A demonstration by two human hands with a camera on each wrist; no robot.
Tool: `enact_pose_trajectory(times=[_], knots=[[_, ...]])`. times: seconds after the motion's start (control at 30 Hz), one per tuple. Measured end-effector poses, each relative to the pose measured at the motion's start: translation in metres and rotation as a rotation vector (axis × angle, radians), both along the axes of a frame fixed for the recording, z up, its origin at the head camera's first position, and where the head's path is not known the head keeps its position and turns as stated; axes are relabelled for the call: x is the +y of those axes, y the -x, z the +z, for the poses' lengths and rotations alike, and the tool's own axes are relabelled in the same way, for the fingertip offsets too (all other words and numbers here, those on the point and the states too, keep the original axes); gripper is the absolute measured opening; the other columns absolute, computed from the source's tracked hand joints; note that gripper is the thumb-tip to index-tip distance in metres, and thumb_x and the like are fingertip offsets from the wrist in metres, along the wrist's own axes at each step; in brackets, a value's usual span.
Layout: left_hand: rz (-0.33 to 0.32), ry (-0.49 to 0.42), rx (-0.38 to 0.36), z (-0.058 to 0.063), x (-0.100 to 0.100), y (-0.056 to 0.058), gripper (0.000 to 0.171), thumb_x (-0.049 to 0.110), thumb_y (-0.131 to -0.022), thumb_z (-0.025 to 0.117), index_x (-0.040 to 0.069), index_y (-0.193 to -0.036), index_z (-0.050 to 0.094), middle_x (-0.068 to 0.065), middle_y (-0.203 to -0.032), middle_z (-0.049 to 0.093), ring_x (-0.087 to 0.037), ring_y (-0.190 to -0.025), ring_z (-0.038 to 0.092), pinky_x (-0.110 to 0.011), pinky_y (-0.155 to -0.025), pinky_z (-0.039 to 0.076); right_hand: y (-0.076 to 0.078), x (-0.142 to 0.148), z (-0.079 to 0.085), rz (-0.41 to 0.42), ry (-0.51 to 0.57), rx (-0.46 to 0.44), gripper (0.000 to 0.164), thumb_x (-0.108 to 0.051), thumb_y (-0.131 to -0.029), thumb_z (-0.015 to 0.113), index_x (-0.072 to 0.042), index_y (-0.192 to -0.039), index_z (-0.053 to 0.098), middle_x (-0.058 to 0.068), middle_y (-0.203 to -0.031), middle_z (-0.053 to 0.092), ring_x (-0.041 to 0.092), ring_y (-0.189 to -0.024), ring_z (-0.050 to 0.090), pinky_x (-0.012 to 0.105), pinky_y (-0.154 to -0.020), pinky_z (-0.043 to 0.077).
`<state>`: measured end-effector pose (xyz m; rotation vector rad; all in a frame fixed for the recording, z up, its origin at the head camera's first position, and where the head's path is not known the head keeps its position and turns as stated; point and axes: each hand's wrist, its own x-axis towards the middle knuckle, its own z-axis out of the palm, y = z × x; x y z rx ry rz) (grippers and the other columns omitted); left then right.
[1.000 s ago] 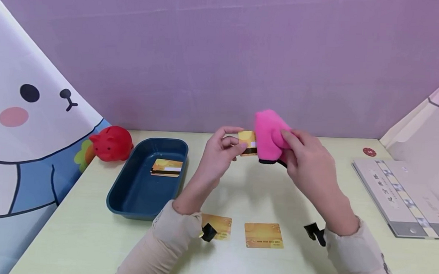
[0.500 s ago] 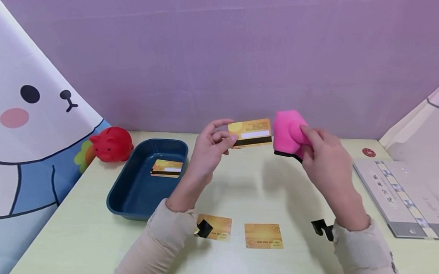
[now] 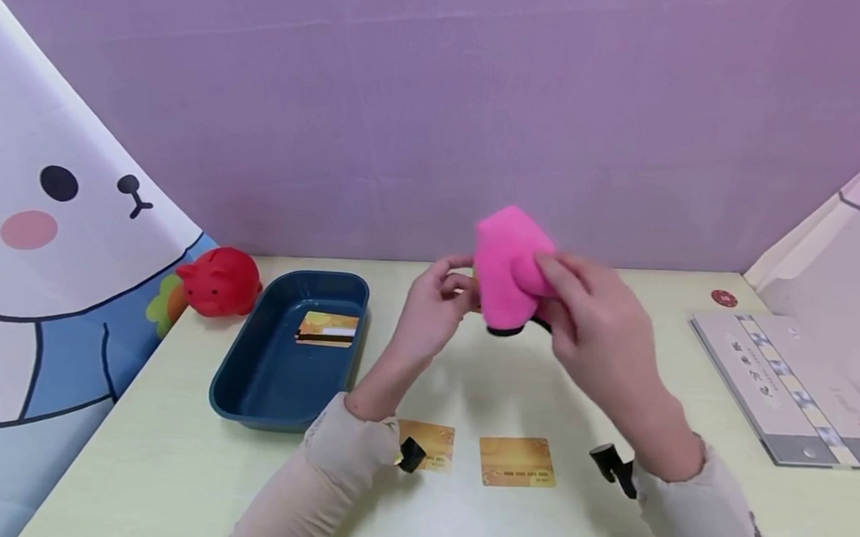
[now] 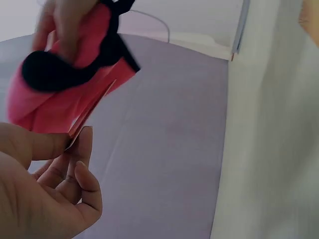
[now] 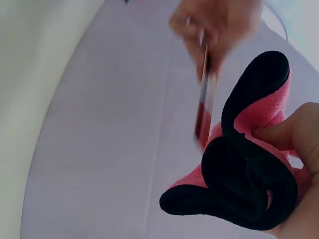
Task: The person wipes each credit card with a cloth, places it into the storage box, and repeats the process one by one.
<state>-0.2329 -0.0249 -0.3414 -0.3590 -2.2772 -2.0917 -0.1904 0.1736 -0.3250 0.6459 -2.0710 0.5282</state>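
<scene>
My left hand [image 3: 435,309] pinches a gold bank card between thumb and fingers, above the table. From the head view almost all of that card is hidden, but the left wrist view shows its thin edge [image 4: 92,109]. My right hand [image 3: 602,334] grips a bunched pink fuzzy cloth [image 3: 509,264] with black edging [image 5: 259,174]. The cloth lies over the near face of the card in the head view. Two more gold cards lie flat on the table below the hands, a left card [image 3: 435,443] partly covered by the left wrist strap and a right card [image 3: 518,462].
A dark blue tray [image 3: 270,398] stands on the left, with gold cards [image 3: 327,330] inside near its right wall. A red piggy bank [image 3: 221,282] sits behind it. On the right are a grey folder [image 3: 796,393] and a small red chip [image 3: 724,298].
Half a second ago the cloth was off to the right and the card's striped back showed fully. Now the cloth has moved left over the card, and the hands are closer together.
</scene>
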Motion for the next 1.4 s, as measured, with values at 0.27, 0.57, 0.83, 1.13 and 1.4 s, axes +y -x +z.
enact_pose_trajectory(times=[0.27,0.57,0.83,1.13,1.4], knots=[[-0.037,-0.013,0.0,-0.001,0.006,-0.007,0.016,-0.001,-0.096,0.056,0.005,-0.11,0.06,-0.004,-0.081,0.046,-0.017,-0.074,0.044,-0.027,-0.059,0.037,-0.006,-0.015,-0.011,0.0,-0.087,-0.034,0.04,-0.01,-0.083,0.08,-0.011,-0.122,0.072,0.02,-0.118,0.067,0.044,-0.102,0.064,0.054,-0.075,0.054],[-0.03,-0.015,-0.054,0.003,0.005,-0.008,0.024,-0.002,-0.096,0.056,0.008,-0.118,0.062,-0.003,-0.08,0.048,-0.016,-0.071,0.043,-0.026,-0.059,0.035,-0.006,-0.013,-0.01,-0.01,-0.093,-0.061,0.04,-0.01,-0.083,0.08,-0.012,-0.122,0.072,0.022,-0.121,0.066,0.044,-0.104,0.064,0.054,-0.076,0.053],[-0.028,-0.039,-0.101,0.007,0.002,-0.006,0.044,-0.01,-0.093,0.051,0.009,-0.132,0.06,-0.008,-0.09,0.069,-0.013,-0.072,0.054,-0.027,-0.063,0.043,-0.003,-0.01,-0.009,-0.044,-0.099,-0.121,0.041,-0.012,-0.083,0.081,-0.01,-0.123,0.071,0.021,-0.121,0.066,0.043,-0.105,0.064,0.053,-0.076,0.055],[-0.034,-0.009,-0.063,0.012,-0.011,-0.004,0.034,0.012,-0.097,0.065,0.017,-0.13,0.063,-0.005,-0.093,0.075,-0.015,-0.08,0.063,-0.027,-0.068,0.044,0.004,0.002,-0.009,-0.146,-0.073,-0.164,0.036,-0.003,-0.086,0.072,-0.006,-0.122,0.07,0.019,-0.111,0.068,0.039,-0.096,0.065,0.053,-0.069,0.056],[-0.065,-0.058,-0.039,0.022,-0.022,-0.001,0.036,0.013,-0.097,0.066,0.017,-0.133,0.061,-0.007,-0.096,0.074,-0.018,-0.085,0.06,-0.028,-0.071,0.046,0.015,0.031,-0.008,-0.256,-0.027,-0.22,0.039,0.001,-0.086,0.063,-0.005,-0.124,0.069,0.02,-0.107,0.068,0.042,-0.091,0.063,0.056,-0.056,0.051]])
